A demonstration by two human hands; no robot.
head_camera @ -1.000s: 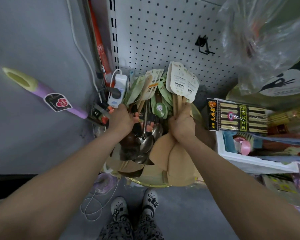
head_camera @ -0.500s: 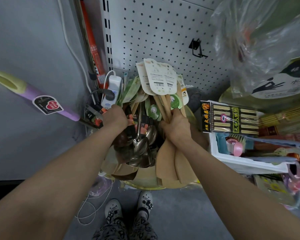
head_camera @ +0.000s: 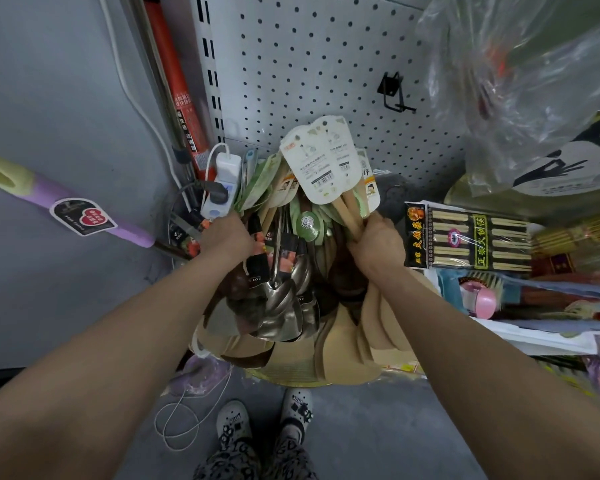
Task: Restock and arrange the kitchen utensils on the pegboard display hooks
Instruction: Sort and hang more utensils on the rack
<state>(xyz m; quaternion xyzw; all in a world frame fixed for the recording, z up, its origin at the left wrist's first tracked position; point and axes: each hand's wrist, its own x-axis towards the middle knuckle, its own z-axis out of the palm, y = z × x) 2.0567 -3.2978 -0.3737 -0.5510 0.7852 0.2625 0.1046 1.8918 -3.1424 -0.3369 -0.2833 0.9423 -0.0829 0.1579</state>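
A crowded bunch of utensils hangs low against the white pegboard (head_camera: 309,64): steel ladles (head_camera: 281,303), dark-handled tools and pale wooden spatulas (head_camera: 354,341). My right hand (head_camera: 378,245) grips the handles of a few wooden spatulas, whose white card tags (head_camera: 323,161) fan out above my fist. My left hand (head_camera: 226,237) grips the dark-handled utensils (head_camera: 257,265) on the left of the bunch; its fingers are hidden behind them. One bare black hook (head_camera: 394,93) sticks out of the pegboard up right.
A white power strip (head_camera: 222,181) with a plug hangs left of the bunch. A purple and yellow handle (head_camera: 66,206) juts from the left wall. Boxed chopsticks (head_camera: 468,237) and a white tray (head_camera: 534,336) sit to the right. A clear plastic bag (head_camera: 516,81) bulges above them.
The wooden spatulas in my right hand have swung left and upright, so their tags stand over the middle of the bunch. My left hand has kept its hold.
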